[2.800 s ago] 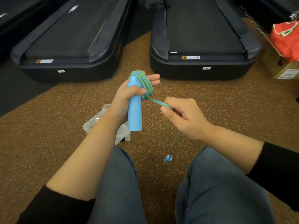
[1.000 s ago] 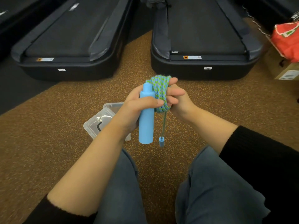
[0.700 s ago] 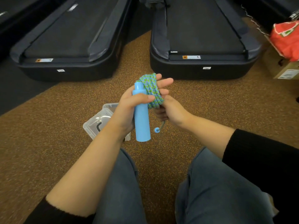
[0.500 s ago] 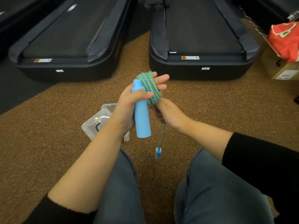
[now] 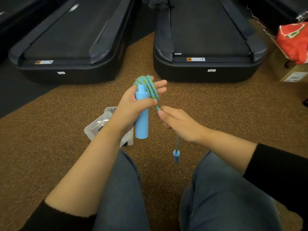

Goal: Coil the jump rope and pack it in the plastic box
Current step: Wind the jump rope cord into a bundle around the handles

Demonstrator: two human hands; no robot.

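Note:
My left hand (image 5: 133,105) grips a light blue jump rope handle (image 5: 141,124) upright, with the blue-green rope (image 5: 149,88) coiled in several loops over its fingers. My right hand (image 5: 179,123) pinches the loose stretch of rope just below the coil and holds it taut to the right. The rope's short tail hangs under that hand and ends in a small blue end piece (image 5: 176,155). A clear plastic box (image 5: 100,126) lies on the floor under my left wrist, partly hidden by the arm.
I sit on brown speckled carpet with my knees in jeans (image 5: 225,197) at the bottom. Two black treadmills (image 5: 70,47) (image 5: 208,44) stand ahead. At the right edge a red bag (image 5: 295,40) rests on a cardboard box (image 5: 290,72).
My right hand has come out from under the coil and pulled the rope's loose stretch down and to the right. The small end piece now hangs lower. My left hand keeps its hold.

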